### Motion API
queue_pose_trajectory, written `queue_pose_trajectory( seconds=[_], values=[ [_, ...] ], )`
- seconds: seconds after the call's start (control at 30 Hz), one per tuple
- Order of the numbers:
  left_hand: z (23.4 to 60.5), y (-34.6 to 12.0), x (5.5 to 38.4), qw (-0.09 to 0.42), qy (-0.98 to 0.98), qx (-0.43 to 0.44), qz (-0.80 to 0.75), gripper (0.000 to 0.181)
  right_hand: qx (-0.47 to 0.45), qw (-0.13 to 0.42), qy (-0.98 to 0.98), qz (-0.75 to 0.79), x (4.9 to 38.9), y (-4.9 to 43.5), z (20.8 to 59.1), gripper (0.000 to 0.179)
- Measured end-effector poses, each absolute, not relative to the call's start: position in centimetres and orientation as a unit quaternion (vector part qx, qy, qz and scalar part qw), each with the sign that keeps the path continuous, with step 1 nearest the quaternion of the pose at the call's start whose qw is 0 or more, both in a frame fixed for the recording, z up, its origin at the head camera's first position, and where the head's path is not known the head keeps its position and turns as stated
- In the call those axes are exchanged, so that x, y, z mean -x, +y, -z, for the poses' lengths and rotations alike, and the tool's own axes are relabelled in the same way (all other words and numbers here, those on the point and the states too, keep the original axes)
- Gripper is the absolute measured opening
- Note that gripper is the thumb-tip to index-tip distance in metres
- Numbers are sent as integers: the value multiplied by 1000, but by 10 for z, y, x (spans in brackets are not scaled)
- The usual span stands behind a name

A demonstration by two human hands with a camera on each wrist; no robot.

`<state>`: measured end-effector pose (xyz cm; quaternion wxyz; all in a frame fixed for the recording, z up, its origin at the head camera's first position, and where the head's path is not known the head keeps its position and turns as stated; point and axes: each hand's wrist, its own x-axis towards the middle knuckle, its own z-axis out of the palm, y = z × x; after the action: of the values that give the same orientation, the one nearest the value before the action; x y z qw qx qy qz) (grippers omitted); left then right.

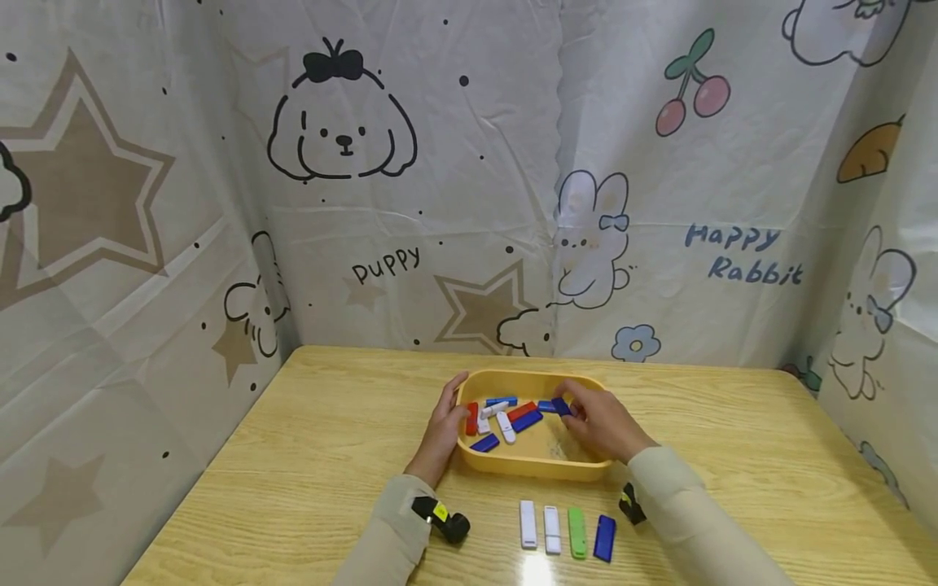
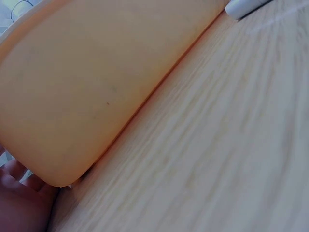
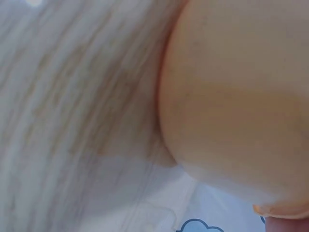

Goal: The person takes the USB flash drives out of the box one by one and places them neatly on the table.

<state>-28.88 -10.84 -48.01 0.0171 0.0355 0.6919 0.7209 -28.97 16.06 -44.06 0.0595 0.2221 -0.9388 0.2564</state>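
Note:
A yellow plastic bin (image 1: 538, 465) holds several USB sticks in red, white and blue. My left hand (image 1: 442, 427) grips its left end, thumb over the rim and fingers along the outside; the left wrist view shows that hand (image 2: 24, 198) at the bin's corner. Inside the right part of the bin, my right hand (image 1: 602, 419) pinches a dark blue USB stick (image 1: 560, 406) between thumb and fingers. A lighter blue stick (image 1: 545, 406) lies right beside it. The right wrist view shows mostly the bin's outer wall (image 3: 236, 106), with the held stick out of sight.
In front of the bin, a row on the wooden table (image 1: 330, 480) has two white sticks, the left one (image 1: 528, 524) and its neighbour (image 1: 552, 530), then a green stick (image 1: 577, 533) and a dark blue one (image 1: 604, 538). A printed curtain (image 1: 440, 203) surrounds the table.

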Motion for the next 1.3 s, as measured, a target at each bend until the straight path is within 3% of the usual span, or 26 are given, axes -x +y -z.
queue_pose_trajectory(
  seconds=[0.27,0.6,0.8,1.3],
  values=[
    [491,-106,295,-7,691,-40,-721,60,-223,74,-909,-345,278,160,427,32],
    [458,-105,271,-7,702,-51,-710,59,-212,49,-884,-414,253,142,416,39],
    [456,-104,270,-12,700,-56,-712,58,-245,40,-863,-441,236,132,413,35],
    [489,-104,291,-9,693,-36,-720,59,-295,-77,-845,-439,206,112,414,25]
  ],
)
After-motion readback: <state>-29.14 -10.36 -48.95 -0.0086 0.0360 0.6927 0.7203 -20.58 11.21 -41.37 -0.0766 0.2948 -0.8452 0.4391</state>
